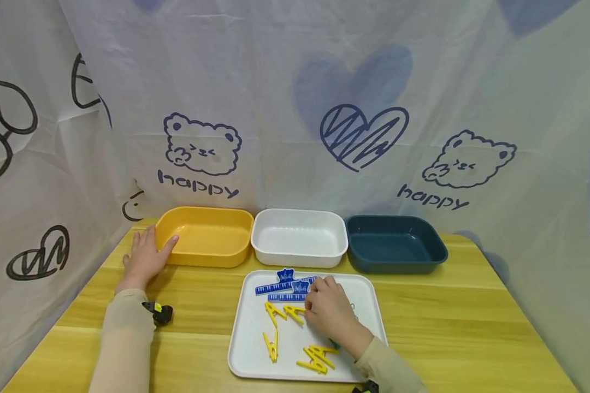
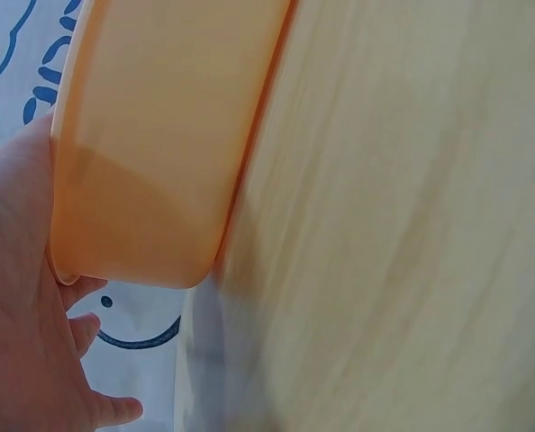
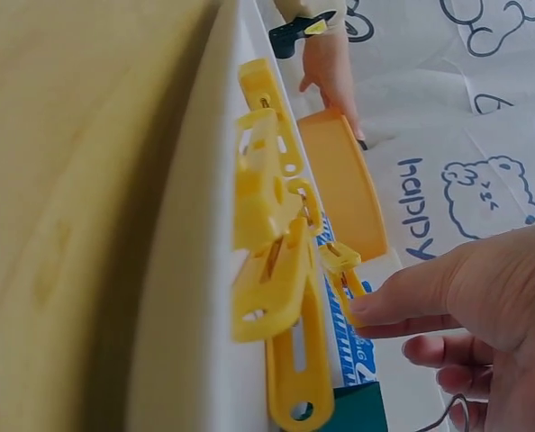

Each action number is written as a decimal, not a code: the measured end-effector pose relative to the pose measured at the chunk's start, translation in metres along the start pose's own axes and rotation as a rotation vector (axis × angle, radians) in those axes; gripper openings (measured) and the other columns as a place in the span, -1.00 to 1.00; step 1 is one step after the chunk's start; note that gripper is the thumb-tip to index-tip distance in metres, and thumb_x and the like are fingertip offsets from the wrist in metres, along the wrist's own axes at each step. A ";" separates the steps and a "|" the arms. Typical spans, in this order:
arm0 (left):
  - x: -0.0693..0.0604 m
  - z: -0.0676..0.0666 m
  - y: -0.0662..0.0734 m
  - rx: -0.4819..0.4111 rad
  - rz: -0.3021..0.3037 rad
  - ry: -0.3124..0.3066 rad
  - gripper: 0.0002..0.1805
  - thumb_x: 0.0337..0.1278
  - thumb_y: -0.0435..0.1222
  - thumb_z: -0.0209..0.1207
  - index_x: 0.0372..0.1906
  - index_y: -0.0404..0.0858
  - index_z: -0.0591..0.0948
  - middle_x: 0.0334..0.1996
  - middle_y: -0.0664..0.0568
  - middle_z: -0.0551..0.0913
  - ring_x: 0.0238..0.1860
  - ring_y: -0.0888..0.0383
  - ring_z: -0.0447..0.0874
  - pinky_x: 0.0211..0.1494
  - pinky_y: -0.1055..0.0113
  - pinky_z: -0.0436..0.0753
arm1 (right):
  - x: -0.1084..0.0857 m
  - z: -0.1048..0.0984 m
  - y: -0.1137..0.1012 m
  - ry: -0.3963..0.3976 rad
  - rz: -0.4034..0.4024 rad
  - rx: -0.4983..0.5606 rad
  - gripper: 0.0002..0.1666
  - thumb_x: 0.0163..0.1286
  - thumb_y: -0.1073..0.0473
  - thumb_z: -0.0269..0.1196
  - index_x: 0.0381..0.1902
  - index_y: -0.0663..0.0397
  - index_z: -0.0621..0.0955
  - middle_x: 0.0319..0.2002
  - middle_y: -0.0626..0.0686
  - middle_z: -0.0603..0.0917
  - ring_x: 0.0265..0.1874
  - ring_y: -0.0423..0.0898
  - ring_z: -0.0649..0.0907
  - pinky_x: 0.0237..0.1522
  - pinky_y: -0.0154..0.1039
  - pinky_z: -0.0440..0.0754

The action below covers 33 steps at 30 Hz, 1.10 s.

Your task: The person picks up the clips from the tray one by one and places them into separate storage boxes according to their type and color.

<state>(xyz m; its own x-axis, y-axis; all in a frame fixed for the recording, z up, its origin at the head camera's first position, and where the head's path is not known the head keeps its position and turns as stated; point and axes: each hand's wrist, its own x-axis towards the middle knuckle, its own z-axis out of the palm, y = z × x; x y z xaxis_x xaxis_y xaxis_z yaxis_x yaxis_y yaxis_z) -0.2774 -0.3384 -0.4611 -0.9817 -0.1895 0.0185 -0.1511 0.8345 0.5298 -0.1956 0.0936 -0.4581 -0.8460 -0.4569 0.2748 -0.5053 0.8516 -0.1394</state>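
The right hand [image 1: 331, 308] has its grip narrowed, thumb and forefinger close together at the near end of a yellow clip [image 1: 293, 313]; whether they pinch it I cannot tell. The clip lies on the tray [image 1: 248, 363], just left of those fingertips, long axis slanting down to the right, its legs spreading toward the hand. The right hand is far the nearer one. Just beyond the clip, two blue clips [image 1: 287, 297] lie roughly left to right, the nearer one's right end running under the fingers. More yellow clips [image 1: 271, 347] lie nearer the person.

Well apart, the left hand [image 1: 145, 259] straddles the end of the yellow tub [image 1: 206, 237], thumb over the rim, fingers spread outside. A white tub [image 1: 300, 237] and a dark teal tub [image 1: 393, 245] continue the row on the worktop [image 1: 447, 305].

The blue clips bear piano keys and lettering too small to read; "happy" appears twice on the backdrop [image 1: 275, 164].
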 end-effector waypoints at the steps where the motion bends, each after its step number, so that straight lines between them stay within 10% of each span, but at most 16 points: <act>1: 0.000 0.000 0.000 0.001 0.000 0.001 0.11 0.28 0.39 -0.31 0.53 -0.40 -0.25 0.53 -0.41 -0.21 0.52 -0.38 -0.45 0.24 -0.64 -0.18 | 0.000 -0.001 0.000 0.002 0.002 0.001 -0.84 0.08 0.10 0.44 -0.60 -0.13 0.65 -0.34 -0.11 0.47 -0.27 -0.13 0.35 -0.24 -0.24 0.34; 33: -0.002 -0.007 0.005 0.094 0.003 -0.028 0.15 0.24 0.44 -0.37 0.53 -0.42 -0.25 0.51 -0.45 -0.20 0.52 -0.38 -0.50 0.22 -0.66 -0.26 | 0.026 -0.016 -0.020 0.171 -0.049 0.032 -0.79 0.06 0.13 0.48 -0.62 -0.09 0.64 -0.33 -0.08 0.53 -0.25 -0.10 0.41 -0.13 -0.19 0.41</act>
<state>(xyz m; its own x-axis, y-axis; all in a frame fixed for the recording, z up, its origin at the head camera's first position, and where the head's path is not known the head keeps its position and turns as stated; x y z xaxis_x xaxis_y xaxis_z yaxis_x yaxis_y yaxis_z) -0.2753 -0.3375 -0.4524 -0.9849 -0.1732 -0.0048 -0.1570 0.8802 0.4478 -0.2046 0.0692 -0.4335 -0.7807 -0.4448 0.4390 -0.5521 0.8199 -0.1511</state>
